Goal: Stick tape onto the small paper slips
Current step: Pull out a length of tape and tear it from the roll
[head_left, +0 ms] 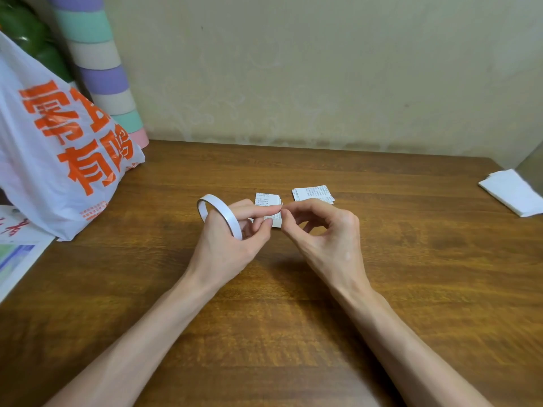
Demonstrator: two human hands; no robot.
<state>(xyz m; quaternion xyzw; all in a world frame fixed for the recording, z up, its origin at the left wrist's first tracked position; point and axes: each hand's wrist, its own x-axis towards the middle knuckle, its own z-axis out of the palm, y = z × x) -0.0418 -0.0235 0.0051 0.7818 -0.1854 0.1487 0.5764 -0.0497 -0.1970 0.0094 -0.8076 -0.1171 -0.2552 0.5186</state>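
Observation:
A thin white tape roll (218, 212) is looped over my left hand (235, 239), whose fingers curl round it above the wooden table (293, 304). My right hand (320, 230) pinches at the tape's free end near my left forefinger tip. Two small stacks of printed paper slips lie just behind the hands: the left stack (266, 199), partly hidden by my fingers, and the right stack (313, 193).
A white plastic bag with orange lettering (58, 148) fills the left side. A striped pastel roll (102, 71) leans against the wall behind it. Papers (17, 259) lie at the left edge. Folded white tissue (514, 192) sits at the far right.

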